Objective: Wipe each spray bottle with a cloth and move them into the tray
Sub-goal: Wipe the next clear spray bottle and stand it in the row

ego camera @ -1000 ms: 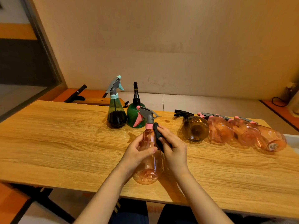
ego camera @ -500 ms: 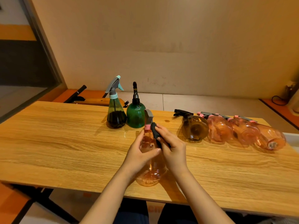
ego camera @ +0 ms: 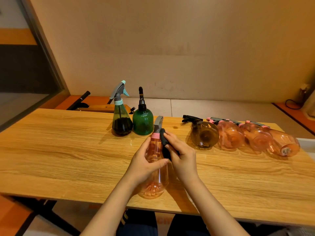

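A clear pink spray bottle (ego camera: pixel 154 184) with a grey trigger head is tilted over the near middle of the wooden table (ego camera: pixel 59 150). My left hand (ego camera: pixel 144 165) grips its body from the left. My right hand (ego camera: pixel 181 153) holds a dark cloth (ego camera: pixel 165 144) against the bottle's neck and right side. Behind them stand a dark smoked bottle with a teal trigger (ego camera: pixel 121 120) and a green ribbed bottle (ego camera: pixel 142 120). To the right lie an amber bottle (ego camera: pixel 203 133) and three pink bottles (ego camera: pixel 230 134) (ego camera: pixel 259 137) (ego camera: pixel 286 143) on their sides.
A white edge (ego camera: pixel 306 143) shows at the table's far right, behind the last pink bottle. Past the back edge lie wooden and black pieces (ego camera: pixel 95 106) on the floor. A wall (ego camera: pixel 170 48) stands close behind. My knees are under the near edge.
The pink bottle has turned in my left hand, so its trigger now points away. My right hand has slid the cloth up along the neck.
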Demonstrator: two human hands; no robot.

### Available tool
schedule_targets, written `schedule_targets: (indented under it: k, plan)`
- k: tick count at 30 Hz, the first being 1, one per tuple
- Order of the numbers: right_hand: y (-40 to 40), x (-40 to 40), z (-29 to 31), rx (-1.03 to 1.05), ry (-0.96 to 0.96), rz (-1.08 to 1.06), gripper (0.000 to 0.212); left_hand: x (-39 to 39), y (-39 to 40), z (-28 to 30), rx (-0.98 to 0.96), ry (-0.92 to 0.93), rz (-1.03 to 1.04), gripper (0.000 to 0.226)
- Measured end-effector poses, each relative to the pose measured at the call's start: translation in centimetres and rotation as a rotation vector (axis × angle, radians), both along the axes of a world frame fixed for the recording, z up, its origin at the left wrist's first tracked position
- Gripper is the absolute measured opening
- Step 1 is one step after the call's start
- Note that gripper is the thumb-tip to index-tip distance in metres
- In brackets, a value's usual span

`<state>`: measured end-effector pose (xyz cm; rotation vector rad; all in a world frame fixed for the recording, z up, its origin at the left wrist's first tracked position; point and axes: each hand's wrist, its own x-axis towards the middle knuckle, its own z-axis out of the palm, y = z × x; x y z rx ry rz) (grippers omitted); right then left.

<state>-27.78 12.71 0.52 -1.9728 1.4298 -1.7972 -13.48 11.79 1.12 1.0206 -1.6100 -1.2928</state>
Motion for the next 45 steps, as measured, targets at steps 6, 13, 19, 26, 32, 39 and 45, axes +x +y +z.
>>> schedule_targets:
  k: [6,13,19,26,32,39,45]
  plan:
    - [0.0,-0.2,0.6,-0.01,0.098,0.038,0.043,1.4,-0.6,0.3,0.049,-0.024,0.03,0.104]
    - [0.2,0.3,0.5,-0.04,0.157,0.019,0.041,1.7,-1.0,1.0,0.046,0.021,-0.037,0.065]
    - [0.5,0.6,0.5,0.044,0.191,0.089,0.039,0.5,-0.3,-0.6,0.093,0.243,0.078,0.044]
    - [0.8,-1.4,3.4,-0.09,0.152,-0.079,0.039,1.1,-0.5,-0.2,0.168,0.27,0.033,0.026]
    - [-1.9,-1.0,5.2,-0.132,0.534,0.005,0.032,0.5,-0.8,-0.1,0.199,0.236,-0.074,0.04]
    - [-1.7,-0.5,3.1,-0.032,0.612,0.105,0.054,0.7,-0.6,-0.4,0.231,0.308,-0.071,0.039]
    - [-0.8,-2.7,2.2,-0.061,0.652,0.044,0.067,1.1,-0.8,-0.4,0.235,0.293,-0.075,0.045]
